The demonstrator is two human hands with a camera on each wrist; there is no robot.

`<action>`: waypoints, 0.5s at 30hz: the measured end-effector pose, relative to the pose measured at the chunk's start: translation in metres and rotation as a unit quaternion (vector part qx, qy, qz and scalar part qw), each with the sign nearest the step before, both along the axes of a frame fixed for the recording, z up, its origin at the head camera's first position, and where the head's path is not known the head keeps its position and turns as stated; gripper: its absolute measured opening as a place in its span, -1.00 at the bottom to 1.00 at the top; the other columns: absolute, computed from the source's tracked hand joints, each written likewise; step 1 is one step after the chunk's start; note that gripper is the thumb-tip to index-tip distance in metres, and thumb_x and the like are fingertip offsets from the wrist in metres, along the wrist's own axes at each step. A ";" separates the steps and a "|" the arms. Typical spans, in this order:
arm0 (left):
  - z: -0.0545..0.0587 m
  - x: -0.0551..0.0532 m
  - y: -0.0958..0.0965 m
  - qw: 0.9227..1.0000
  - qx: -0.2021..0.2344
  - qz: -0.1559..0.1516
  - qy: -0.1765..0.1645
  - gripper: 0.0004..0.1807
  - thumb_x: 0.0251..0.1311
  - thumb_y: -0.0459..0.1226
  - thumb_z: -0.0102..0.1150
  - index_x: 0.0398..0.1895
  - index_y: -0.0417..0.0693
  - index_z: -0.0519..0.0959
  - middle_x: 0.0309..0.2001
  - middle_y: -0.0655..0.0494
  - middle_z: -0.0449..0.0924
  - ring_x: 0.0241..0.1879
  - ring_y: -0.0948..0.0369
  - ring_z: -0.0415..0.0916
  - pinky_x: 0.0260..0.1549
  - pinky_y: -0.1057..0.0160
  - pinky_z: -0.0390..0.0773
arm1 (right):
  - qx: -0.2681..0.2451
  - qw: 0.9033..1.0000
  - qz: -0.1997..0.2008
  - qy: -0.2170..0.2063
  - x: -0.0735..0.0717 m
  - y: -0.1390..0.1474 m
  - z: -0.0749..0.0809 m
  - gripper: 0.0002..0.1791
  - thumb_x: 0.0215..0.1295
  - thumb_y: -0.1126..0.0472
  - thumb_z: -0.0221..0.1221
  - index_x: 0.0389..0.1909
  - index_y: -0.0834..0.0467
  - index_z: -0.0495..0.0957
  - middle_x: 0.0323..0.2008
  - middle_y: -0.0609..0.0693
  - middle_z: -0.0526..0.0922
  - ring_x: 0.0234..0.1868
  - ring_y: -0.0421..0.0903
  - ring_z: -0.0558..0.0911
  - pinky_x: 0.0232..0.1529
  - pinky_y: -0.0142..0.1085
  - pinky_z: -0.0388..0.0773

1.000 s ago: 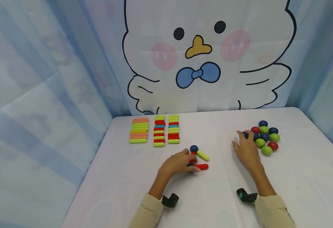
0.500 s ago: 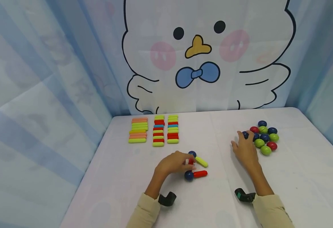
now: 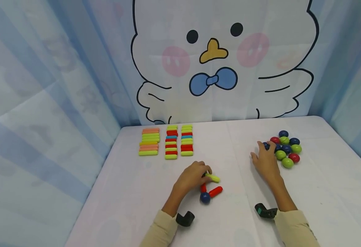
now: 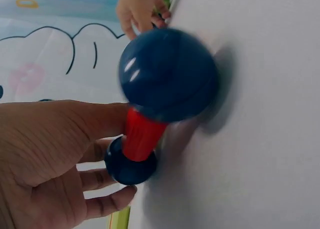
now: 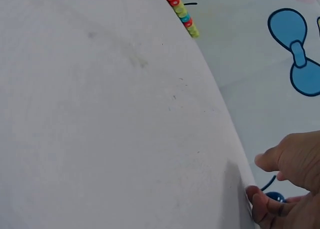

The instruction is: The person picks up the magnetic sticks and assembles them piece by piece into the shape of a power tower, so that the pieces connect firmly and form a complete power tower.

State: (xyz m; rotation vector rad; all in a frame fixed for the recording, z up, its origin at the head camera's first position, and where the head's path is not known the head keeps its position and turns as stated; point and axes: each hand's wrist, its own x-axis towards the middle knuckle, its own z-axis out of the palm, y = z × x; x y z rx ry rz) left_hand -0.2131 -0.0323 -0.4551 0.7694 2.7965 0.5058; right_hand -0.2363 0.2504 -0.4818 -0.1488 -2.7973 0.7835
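Observation:
My left hand grips a small ball-and-rod building toy by its far end, where the far dark blue ball sits among the fingers. A red rod joins it to the near dark blue ball. From that near ball a second red rod slants right, and a yellow-green rod sticks out beyond my fingertips. My right hand rests by the loose balls, its fingers loosely over a dark blue ball and the thumb held apart.
Loose balls in blue, red and green lie together at the back right. Three columns of coloured rods lie at the back left. Behind the white table hangs a curtain with a cartoon face.
The toy has come towards me and turned, its near ball now lower and its second red rod slanting up. My left hand has shifted its hold to the far end. The right hand stays put.

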 end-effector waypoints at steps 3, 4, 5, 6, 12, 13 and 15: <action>0.002 -0.004 -0.004 0.999 0.001 0.026 -0.030 -0.76 0.18 -0.09 0.34 -0.14 0.05 0.68 -0.32 0.22 0.53 -0.33 0.32 0.38 -0.36 0.47 0.45 | -0.002 1.000 0.001 -0.001 -0.001 0.000 0.003 -0.37 0.42 0.21 0.07 0.37 0.47 0.14 0.33 0.52 -0.03 -0.08 0.51 0.52 0.02 0.24 0.49; 0.003 -0.005 -0.006 0.999 0.002 0.032 -0.038 -0.76 0.17 -0.09 0.35 -0.16 0.04 0.68 -0.34 0.23 0.53 -0.34 0.32 0.38 -0.37 0.46 0.45 | -0.001 1.000 0.000 -0.004 -0.002 0.000 0.004 -0.36 0.43 0.21 0.07 0.37 0.47 0.13 0.33 0.53 -0.03 -0.08 0.51 0.52 0.01 0.24 0.49; 0.003 -0.007 -0.007 0.998 0.004 0.038 -0.044 -0.75 0.16 -0.08 0.35 -0.16 0.03 0.68 -0.35 0.22 0.53 -0.35 0.32 0.39 -0.38 0.46 0.46 | -0.003 1.000 0.000 -0.007 -0.003 0.000 0.005 -0.36 0.43 0.21 0.06 0.38 0.47 0.12 0.33 0.53 -0.03 -0.06 0.52 0.52 0.02 0.24 0.49; 0.003 -0.008 -0.009 0.998 0.003 0.043 -0.047 -0.75 0.16 -0.07 0.35 -0.16 0.03 0.68 -0.36 0.22 0.53 -0.35 0.32 0.40 -0.37 0.45 0.46 | -0.004 1.000 -0.001 -0.010 -0.004 0.000 0.005 -0.36 0.43 0.21 0.06 0.38 0.47 0.12 0.33 0.54 -0.03 -0.02 0.53 0.49 0.03 0.25 0.48; 0.000 -0.011 -0.012 0.996 0.015 0.053 -0.073 -0.73 0.15 -0.06 0.35 -0.17 0.02 0.65 -0.36 0.21 0.53 -0.35 0.31 0.41 -0.39 0.43 0.46 | -0.009 0.999 0.002 -0.036 -0.010 0.000 0.005 -0.40 0.43 0.21 0.05 0.35 0.48 0.17 0.21 0.58 0.20 0.17 0.50 0.37 0.14 0.29 0.39; 0.000 -0.011 -0.012 0.995 0.019 0.052 -0.077 -0.73 0.15 -0.06 0.35 -0.17 0.01 0.65 -0.36 0.21 0.53 -0.35 0.30 0.41 -0.40 0.43 0.46 | -0.010 0.999 0.006 -0.040 -0.011 0.000 0.004 -0.41 0.43 0.22 0.05 0.34 0.47 0.20 0.18 0.58 0.24 0.17 0.49 0.38 0.14 0.28 0.39; -0.001 -0.011 -0.012 0.995 0.026 0.050 -0.085 -0.72 0.16 -0.06 0.35 -0.16 0.00 0.65 -0.37 0.21 0.53 -0.36 0.30 0.42 -0.41 0.43 0.46 | -0.012 0.999 0.016 -0.041 -0.012 0.000 0.002 -0.44 0.41 0.23 0.08 0.31 0.46 0.26 0.14 0.56 0.30 0.17 0.48 0.39 0.15 0.29 0.38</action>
